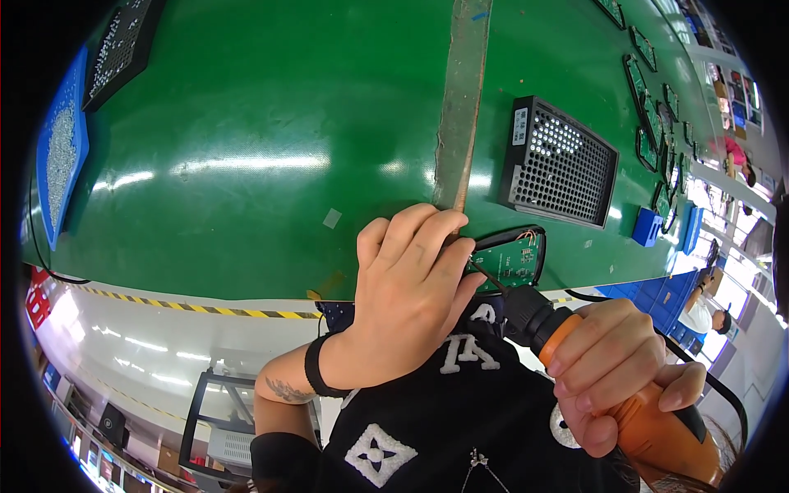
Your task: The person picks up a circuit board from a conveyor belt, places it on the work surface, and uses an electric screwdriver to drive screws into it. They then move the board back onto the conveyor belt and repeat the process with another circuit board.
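Note:
My right hand (pixel 612 370) is wrapped round an orange and black electric screwdriver (pixel 567 333), its thin bit slanting up and left. The bit's tip meets the left part of a green circuit board (pixel 514 261) set in a black housing (pixel 538 232) at the table's near edge. My left hand (pixel 419 275) grips the left end of that housing, its fingers bent and close together. Thumb and forefinger lie right beside the bit's tip. Those fingers cover the housing's left end and whatever the tip touches.
Beyond the board lies a black tray of round holes (pixel 563 164), partly filled with small pale pieces. A blue bin of clear bits (pixel 62 156) and another black tray (pixel 123 49) lie far left. More boards (pixel 645 107) and a blue block (pixel 647 228) are at right.

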Motion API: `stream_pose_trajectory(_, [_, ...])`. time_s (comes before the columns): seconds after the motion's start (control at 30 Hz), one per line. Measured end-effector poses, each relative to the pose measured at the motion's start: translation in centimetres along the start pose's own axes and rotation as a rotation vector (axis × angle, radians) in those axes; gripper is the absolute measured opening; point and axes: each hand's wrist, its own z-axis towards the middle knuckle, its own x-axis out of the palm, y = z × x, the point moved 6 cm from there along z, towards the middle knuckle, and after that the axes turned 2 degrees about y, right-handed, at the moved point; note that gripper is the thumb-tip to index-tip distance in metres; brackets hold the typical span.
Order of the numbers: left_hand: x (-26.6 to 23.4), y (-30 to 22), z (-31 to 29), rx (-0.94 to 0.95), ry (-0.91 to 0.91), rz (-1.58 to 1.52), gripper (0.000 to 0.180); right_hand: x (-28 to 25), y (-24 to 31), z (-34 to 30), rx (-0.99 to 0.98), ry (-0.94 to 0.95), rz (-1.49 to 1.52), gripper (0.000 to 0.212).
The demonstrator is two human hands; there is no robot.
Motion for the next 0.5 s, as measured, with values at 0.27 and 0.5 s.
stream_pose_trajectory(0.27, [-0.4,0.2,-0.2,0.054,0.005,-0.065,0.037,-1.5,1.1,0.1,-0.072,-0.12,0.072,0.046])
stream_pose_trajectory(0.5, [-0.4,0.1,-0.4,0.092,-0.022,-0.059,0.029,-1.5,1.1,0.0,-0.079,-0.137,0.068,0.046])
